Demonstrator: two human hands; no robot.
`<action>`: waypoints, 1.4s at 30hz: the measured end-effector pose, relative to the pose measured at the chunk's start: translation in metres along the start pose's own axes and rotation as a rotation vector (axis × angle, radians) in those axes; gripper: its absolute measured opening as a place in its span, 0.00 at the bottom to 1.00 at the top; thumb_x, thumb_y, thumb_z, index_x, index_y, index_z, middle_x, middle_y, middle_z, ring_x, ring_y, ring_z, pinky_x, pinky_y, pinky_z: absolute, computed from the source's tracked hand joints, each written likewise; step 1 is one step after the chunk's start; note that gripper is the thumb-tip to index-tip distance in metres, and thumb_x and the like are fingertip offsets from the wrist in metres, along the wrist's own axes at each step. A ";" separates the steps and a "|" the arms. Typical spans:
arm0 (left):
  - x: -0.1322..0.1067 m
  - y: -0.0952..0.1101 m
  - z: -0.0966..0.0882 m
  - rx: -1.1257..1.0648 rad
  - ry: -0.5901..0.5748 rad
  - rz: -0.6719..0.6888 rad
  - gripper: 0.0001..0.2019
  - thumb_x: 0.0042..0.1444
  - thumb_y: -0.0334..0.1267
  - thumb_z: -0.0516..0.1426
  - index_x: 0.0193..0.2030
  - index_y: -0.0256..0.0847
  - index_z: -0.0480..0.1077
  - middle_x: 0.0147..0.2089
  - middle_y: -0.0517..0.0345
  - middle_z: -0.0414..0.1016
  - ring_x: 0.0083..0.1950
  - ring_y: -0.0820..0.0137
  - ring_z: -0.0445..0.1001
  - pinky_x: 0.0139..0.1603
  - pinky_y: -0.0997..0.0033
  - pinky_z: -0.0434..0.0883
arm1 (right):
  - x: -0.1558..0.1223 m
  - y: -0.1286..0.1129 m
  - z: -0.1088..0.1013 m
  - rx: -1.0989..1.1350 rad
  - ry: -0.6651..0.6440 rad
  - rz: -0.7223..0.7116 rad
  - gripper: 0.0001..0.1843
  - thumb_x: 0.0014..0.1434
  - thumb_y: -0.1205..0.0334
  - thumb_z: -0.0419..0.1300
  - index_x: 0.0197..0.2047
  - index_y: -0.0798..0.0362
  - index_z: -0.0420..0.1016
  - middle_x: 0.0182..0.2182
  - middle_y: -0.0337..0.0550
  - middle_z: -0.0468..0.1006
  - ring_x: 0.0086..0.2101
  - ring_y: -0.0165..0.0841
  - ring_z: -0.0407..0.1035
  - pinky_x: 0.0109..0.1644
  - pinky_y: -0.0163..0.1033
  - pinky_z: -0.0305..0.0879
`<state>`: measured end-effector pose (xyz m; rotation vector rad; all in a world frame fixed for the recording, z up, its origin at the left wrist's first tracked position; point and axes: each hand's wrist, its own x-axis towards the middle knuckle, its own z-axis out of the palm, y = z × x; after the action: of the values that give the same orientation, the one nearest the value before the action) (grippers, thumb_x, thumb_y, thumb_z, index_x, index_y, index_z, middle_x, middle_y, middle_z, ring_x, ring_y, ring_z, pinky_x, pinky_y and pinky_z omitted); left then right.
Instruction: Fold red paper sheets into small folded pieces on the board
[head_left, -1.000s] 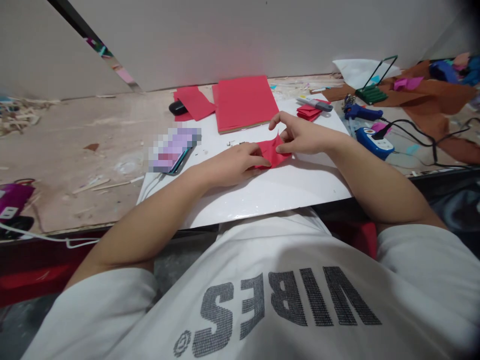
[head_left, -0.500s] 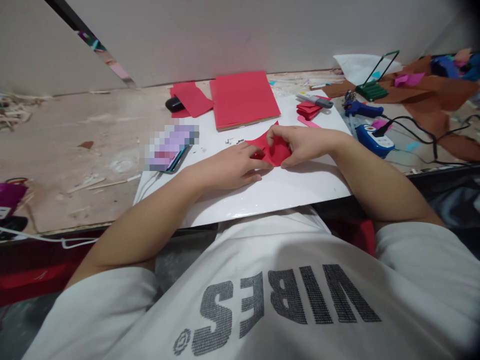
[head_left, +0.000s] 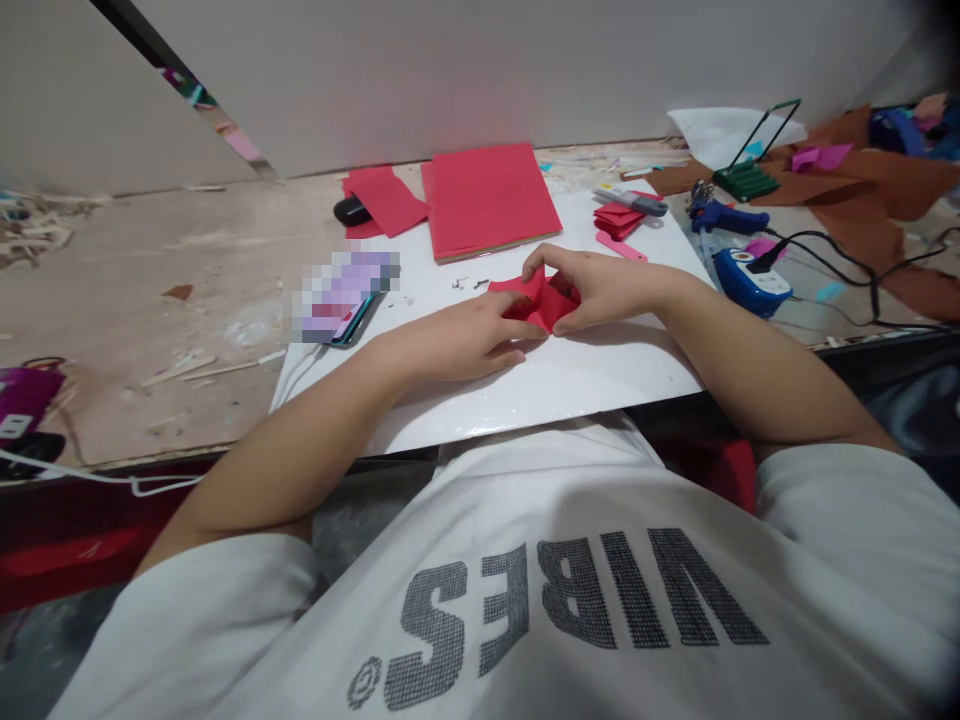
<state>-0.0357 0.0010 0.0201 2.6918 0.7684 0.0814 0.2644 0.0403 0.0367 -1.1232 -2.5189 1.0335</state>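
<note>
A small piece of red paper [head_left: 550,305], partly folded with a raised flap, lies on the white board [head_left: 465,410] between my hands. My left hand [head_left: 480,335] rests at its left side, fingers curved onto the near left part of the paper. From the right, my right hand [head_left: 592,285] grips the paper, its forefinger bent over the raised flap and its thumb low at the near edge. My fingers cover some of the folds. Just behind stands a stack of large red sheets [head_left: 491,200].
A phone [head_left: 341,300], partly blurred out, lies at the left. Toward the back right are a grey cutter [head_left: 634,200] on small red pieces, a pink strip [head_left: 621,247], a blue glue gun [head_left: 727,217] and a blue power socket [head_left: 750,283]. Wood scraps litter the table.
My right hand has shifted slightly left, folding the right part of the red paper inward and upright. My left hand has stayed nearly still.
</note>
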 end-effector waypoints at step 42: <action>0.000 -0.018 -0.007 -0.183 0.393 -0.372 0.25 0.71 0.42 0.71 0.73 0.49 0.79 0.69 0.44 0.87 0.59 0.52 0.89 0.59 0.50 0.86 | 0.016 0.018 0.013 0.213 0.023 -0.089 0.63 0.63 0.53 0.80 0.96 0.40 0.63 0.63 0.51 0.96 0.51 0.49 0.90 0.58 0.54 0.91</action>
<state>-0.0454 0.0177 0.0205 2.3417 1.2949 0.5716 0.2585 0.0535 0.0137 -0.9497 -2.3509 1.2225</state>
